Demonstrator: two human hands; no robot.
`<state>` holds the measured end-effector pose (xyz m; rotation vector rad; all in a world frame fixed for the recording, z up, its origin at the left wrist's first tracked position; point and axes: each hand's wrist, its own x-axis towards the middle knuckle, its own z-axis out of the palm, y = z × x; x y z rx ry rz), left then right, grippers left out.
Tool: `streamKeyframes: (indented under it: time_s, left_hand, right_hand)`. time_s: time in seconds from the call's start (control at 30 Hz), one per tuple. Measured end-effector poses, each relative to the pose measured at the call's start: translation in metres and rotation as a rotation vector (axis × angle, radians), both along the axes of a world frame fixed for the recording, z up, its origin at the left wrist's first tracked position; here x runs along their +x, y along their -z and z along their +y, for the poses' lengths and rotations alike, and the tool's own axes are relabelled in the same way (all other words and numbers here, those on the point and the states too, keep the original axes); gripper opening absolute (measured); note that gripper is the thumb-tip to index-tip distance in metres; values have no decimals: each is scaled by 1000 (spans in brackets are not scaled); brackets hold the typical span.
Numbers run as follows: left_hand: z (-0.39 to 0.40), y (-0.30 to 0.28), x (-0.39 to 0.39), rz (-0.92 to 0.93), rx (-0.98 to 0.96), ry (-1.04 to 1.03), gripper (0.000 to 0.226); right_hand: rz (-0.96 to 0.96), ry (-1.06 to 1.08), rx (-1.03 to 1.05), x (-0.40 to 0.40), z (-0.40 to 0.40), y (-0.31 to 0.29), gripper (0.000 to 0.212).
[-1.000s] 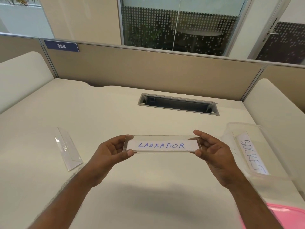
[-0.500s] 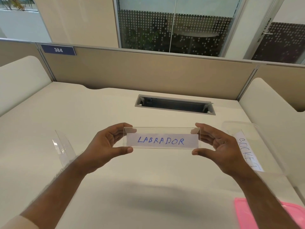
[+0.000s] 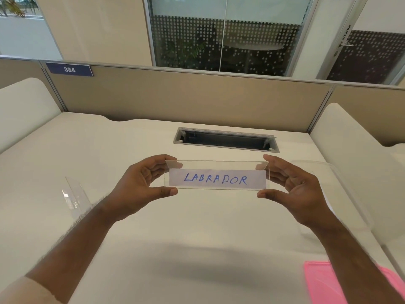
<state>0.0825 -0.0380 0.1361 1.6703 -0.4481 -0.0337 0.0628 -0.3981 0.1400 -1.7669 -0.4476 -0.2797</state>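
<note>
Cream counter (image 3: 122, 150), held above: left hand (image 3: 140, 185) and right hand (image 3: 293, 189) are pinching the ends of a clear label holder (image 3: 217, 164), tilted more upright than before, LABRADOR slip (image 3: 217, 179) inside; clear tub (image 3: 341, 178), contents hidden.

Office cubicle: partition (image 3: 186, 99), numbered plate (image 3: 69, 69)

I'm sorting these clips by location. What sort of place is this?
Most likely an open-plan office cubicle: a beige partition carries a number plate reading 384, the white desk has a cable slot, and glass-walled rooms lie beyond.
</note>
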Motion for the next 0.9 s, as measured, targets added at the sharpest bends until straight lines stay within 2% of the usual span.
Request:
streamKeyframes:
  time_s: [0.37, 0.53, 0.63, 0.77, 0.9]
  left_hand:
    - [-7, 1, 6, 8, 0, 35, 62]
    - [-17, 15, 12, 41, 51, 28, 77]
    - [-24, 35, 16, 63, 173, -84, 91]
    - [-40, 81, 19, 115, 394, -283, 88]
    - [-60, 129, 22, 74, 723, -358, 89]
  right_hand:
    - [-18, 22, 3, -4, -6, -3, 69]
    - [-6, 72, -12, -12, -17, -10, 66]
    - [-2, 163, -47, -16, -30, -11, 64]
    - [40, 317, -78, -23, -55, -9, 65]
    - [37, 525, -93, -34, -81, -11, 64]
